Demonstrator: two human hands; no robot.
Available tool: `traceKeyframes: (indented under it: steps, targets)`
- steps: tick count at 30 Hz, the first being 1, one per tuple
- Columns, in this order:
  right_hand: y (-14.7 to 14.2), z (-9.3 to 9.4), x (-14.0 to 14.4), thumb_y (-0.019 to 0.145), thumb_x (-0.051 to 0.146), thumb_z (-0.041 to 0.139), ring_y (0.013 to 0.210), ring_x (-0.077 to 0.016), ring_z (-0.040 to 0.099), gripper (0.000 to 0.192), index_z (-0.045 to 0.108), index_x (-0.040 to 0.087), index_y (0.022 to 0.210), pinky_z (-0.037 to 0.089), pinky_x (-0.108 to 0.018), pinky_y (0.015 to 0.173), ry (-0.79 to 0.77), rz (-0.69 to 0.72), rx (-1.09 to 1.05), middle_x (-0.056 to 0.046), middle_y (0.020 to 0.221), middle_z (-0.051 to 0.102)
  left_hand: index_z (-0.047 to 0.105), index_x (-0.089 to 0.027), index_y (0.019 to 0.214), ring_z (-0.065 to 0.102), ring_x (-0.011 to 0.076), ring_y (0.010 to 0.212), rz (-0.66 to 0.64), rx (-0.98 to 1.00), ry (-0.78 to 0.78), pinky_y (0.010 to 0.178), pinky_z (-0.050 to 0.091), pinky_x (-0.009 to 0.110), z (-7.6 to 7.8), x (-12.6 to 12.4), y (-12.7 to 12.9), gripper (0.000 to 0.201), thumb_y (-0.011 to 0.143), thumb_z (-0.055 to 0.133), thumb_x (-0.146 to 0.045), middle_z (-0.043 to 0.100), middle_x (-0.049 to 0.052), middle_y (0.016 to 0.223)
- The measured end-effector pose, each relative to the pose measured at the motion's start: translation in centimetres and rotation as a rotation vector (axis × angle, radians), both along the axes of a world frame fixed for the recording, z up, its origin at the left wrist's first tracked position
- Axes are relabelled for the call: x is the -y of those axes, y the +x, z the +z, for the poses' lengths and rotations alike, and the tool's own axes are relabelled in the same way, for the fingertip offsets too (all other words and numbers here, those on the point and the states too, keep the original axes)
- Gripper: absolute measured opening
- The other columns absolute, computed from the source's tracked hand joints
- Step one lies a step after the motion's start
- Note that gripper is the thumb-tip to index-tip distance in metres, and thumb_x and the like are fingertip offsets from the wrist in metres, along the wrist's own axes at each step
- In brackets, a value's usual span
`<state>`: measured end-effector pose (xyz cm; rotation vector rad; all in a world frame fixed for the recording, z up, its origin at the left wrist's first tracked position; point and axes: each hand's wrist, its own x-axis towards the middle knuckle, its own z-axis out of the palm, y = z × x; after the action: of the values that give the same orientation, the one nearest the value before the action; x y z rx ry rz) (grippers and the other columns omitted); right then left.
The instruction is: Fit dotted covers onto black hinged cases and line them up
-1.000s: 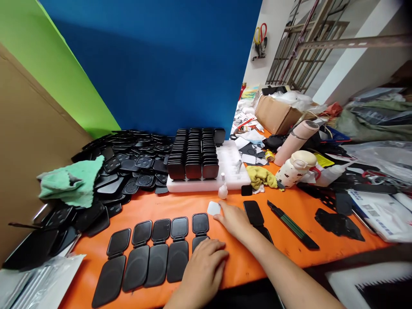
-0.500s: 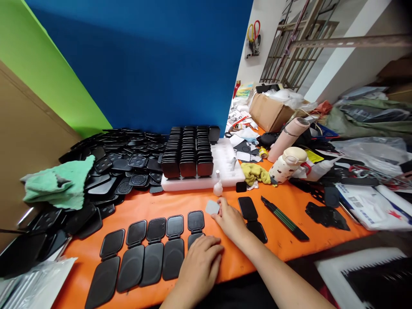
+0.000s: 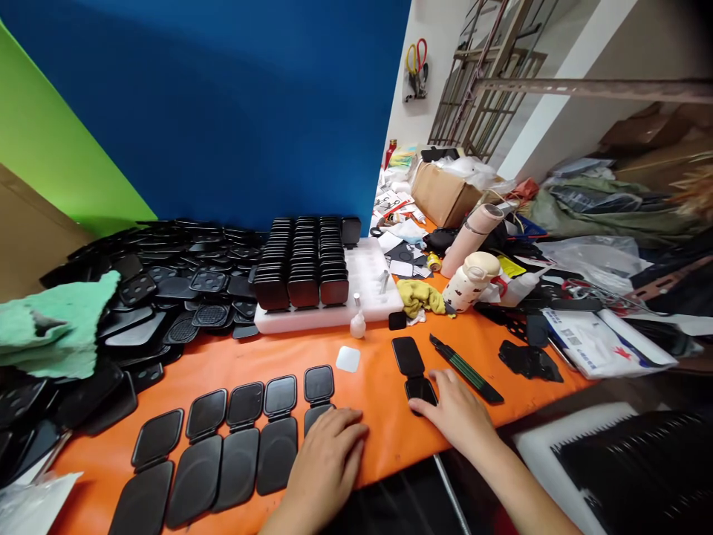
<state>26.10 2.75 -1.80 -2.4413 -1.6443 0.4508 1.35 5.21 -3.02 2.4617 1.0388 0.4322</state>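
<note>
Right hand (image 3: 454, 416) flat, fingertips on black case (image 3: 415, 369).

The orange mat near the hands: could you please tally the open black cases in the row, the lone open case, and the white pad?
Row cases: 5
Lone case: 1
White pad: 1
Total: 7

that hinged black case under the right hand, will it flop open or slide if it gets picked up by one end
The black case lies opened flat in two hinged halves, so lifted by one end the other half would likely swing. It looks thin, hard plastic: probably light and stiff. The right hand rests on its near half; on the smooth orange mat it might slide.
</note>
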Motion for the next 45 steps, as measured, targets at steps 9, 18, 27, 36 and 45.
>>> traceKeyframes:
  steps: [9, 18, 27, 36, 45]
  targets:
    - [0.7, -0.8, -1.1, 0.062, 0.048, 0.067, 0.103, -0.0275, 0.053, 0.051, 0.05, 0.018, 0.099, 0.04, -0.034, 0.08, -0.109, -0.007, -0.095, -0.01, 0.107, 0.055, 0.062, -0.026, 0.104, 0.056, 0.0226, 0.107, 0.008, 0.041, 0.003, 0.095, 0.044, 0.045, 0.3, 0.2, 0.1, 0.025, 0.088, 0.044, -0.018, 0.062, 0.005, 0.113]
    - [-0.3, -1.1, 0.9, 0.084, 0.037, 0.045, 0.094, -0.0267, 0.062, 0.053, 0.03, 0.021, 0.131, 0.045, -0.037, 0.077, 0.091, -0.08, -0.353, -0.01, 0.106, 0.063, 0.063, -0.026, 0.102, 0.057, 0.0215, 0.103, 0.03, 0.112, -0.005, 0.095, 0.044, 0.044, 0.5, 0.3, 0.1, 0.027, 0.085, 0.045, -0.015, 0.064, 0.004, 0.108]
    - [-0.2, 2.2, 2.5, 0.081, 0.048, 0.053, 0.094, -0.0229, 0.061, 0.039, 0.053, 0.02, 0.108, 0.047, -0.033, 0.082, 0.452, -0.141, -0.711, -0.01, 0.1, 0.066, 0.045, -0.026, 0.129, 0.038, 0.0274, 0.126, 0.16, 0.323, -0.273, 0.101, 0.035, 0.047, 2.1, 1.3, 0.8, 0.048, 0.082, 0.056, -0.026, 0.04, 0.01, 0.14]
    - [-5.2, 2.0, 0.1, 0.084, 0.063, 0.034, 0.064, -0.0172, 0.058, 0.053, 0.056, 0.019, 0.103, 0.045, -0.027, 0.056, 0.154, -0.14, -1.116, -0.004, 0.077, 0.063, 0.058, -0.012, 0.106, 0.06, 0.0206, 0.091, 0.182, 0.902, -1.235, 0.082, 0.044, 0.031, 2.3, 2.5, 4.0, 0.036, 0.076, 0.062, -0.032, 0.066, 0.006, 0.097]
    - [-6.2, 0.5, 0.2, 0.074, 0.051, 0.061, 0.07, -0.0178, 0.058, 0.034, 0.057, 0.018, 0.084, 0.046, -0.029, 0.065, 0.07, 0.014, -1.22, -0.003, 0.074, 0.062, 0.057, -0.014, 0.108, 0.056, 0.0226, 0.103, 0.271, 0.906, -1.129, 0.093, 0.04, 0.037, 1.2, 2.5, 3.9, 0.033, 0.077, 0.059, -0.025, 0.065, 0.007, 0.104]
